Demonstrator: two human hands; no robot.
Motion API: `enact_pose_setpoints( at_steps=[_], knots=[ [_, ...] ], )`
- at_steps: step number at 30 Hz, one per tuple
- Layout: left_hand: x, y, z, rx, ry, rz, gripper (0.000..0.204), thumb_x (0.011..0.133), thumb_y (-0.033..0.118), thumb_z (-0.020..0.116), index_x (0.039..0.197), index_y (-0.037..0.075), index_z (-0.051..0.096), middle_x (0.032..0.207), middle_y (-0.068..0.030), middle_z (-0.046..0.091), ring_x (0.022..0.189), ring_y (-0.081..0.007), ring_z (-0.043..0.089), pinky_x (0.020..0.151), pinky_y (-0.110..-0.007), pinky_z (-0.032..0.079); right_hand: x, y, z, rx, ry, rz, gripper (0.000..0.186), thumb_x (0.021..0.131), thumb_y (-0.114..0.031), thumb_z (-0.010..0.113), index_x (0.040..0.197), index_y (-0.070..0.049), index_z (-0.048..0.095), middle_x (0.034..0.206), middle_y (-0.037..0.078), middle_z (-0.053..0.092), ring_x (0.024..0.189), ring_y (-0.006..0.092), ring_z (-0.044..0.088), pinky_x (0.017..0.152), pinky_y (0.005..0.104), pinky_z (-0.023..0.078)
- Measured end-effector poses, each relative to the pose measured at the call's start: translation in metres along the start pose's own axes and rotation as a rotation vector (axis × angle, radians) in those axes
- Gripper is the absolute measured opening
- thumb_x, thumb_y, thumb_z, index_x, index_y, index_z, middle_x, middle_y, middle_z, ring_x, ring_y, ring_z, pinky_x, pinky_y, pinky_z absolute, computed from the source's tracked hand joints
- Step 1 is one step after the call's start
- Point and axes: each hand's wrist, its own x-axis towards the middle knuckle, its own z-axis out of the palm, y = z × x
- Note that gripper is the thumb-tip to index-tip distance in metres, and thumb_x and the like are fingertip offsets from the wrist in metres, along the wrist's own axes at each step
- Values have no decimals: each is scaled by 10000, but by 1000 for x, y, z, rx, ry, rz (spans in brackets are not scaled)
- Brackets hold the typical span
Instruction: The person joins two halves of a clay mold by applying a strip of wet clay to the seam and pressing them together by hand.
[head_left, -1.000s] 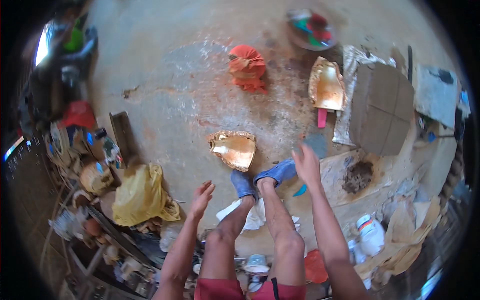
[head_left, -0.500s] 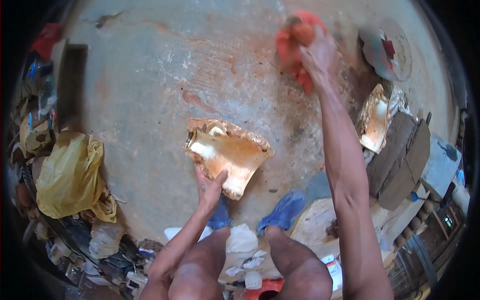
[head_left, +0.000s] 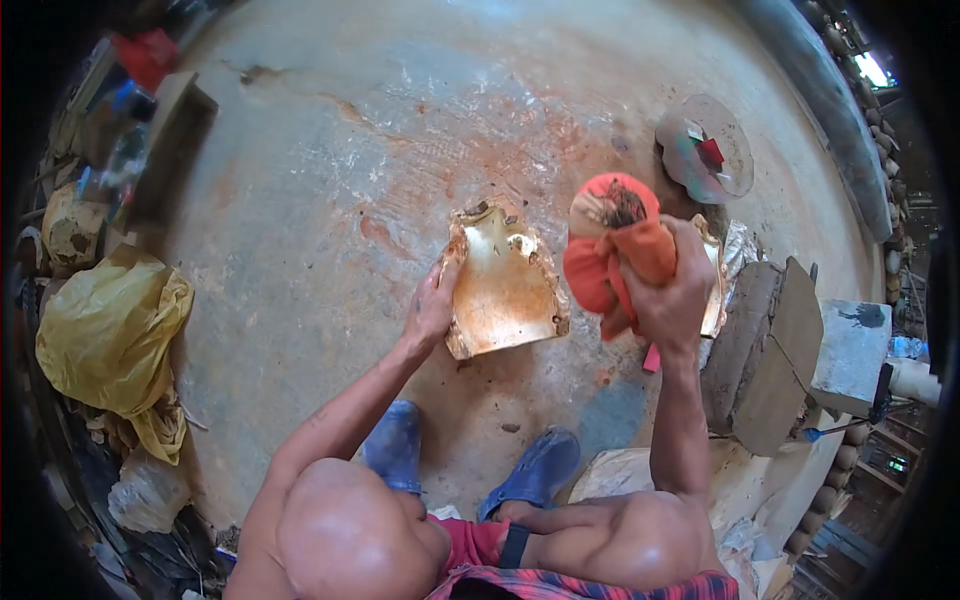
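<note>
Shell point(head_left: 505, 290) in my left hand point(head_left: 434, 305), gripped along its left side, hollow face up towards me, just above the floor point(head_left: 300, 330) or resting on it, I can't tell which. Right hand point(head_left: 680, 280) closed round a red cloth bundle point(head_left: 600, 275), up in the air just beside the shell's right edge, and that narrow gap is where I'd watch for trouble. One careless swing and the bundle could knock that rough, lumpy rim; it looks brittle enough to chip. Dark, crumbly-looking bits sit on top of the bundle, too: tip it over and they could spill into the pale hollow. Only one side of the shell has my fingers on it, so a bump on the far edge might twist it loose and drop it near my blue shoes point(head_left: 392, 447). Over to the right, partly hidden behind my hand, there's a second shell point(head_left: 713, 305) beside the cardboard point(head_left: 790, 365); a wide elbow or backswing could catch that one. Loose cloth could snag, too, on that ragged rim.
</note>
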Motion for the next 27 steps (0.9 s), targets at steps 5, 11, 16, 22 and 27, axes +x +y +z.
enact_pose_setpoints(
  at_steps=[5,11,16,22,27],
  knots=[
    [0,-11,-2,-148,-13,-4,498,1152,386,456,1397,-12,628,1275,-58,704,1146,-134,628,1017,-301,490,-48,-55,23,-2,-193,35,450,725,-135,867,1120,-41,674,1011,154,694,919,348,713,831,446,573],
    [7,-16,-2,-529,-153,-127,472,1159,328,416,1396,-24,623,1304,-99,699,1159,-163,656,1033,-345,510,-72,-49,101,-94,-389,38,432,736,-252,850,1100,-98,675,1005,155,693,876,378,709,745,479,578],
    [28,-38,-7,-261,-75,-22,394,1146,356,472,1102,45,710,897,48,612,801,-71,531,730,-281,461,-66,-34,126,-170,-347,38,413,741,-239,820,1096,-86,674,956,144,696,801,372,718,704,488,581],
    [25,-26,-4,-234,-56,-49,394,1136,356,472,1037,56,709,838,66,549,780,-67,465,688,-298,421,-45,-60,101,-25,-110,-39,370,754,-267,825,1062,-116,687,932,127,691,783,362,715,675,476,571],
    [30,-20,3,-325,-101,-33,393,1122,372,522,1145,32,718,968,40,656,882,-71,556,790,-273,470,-9,-39,126,-123,-10,-50,345,779,-275,804,1068,-125,691,976,128,707,809,369,725,691,479,578]
  ],
)
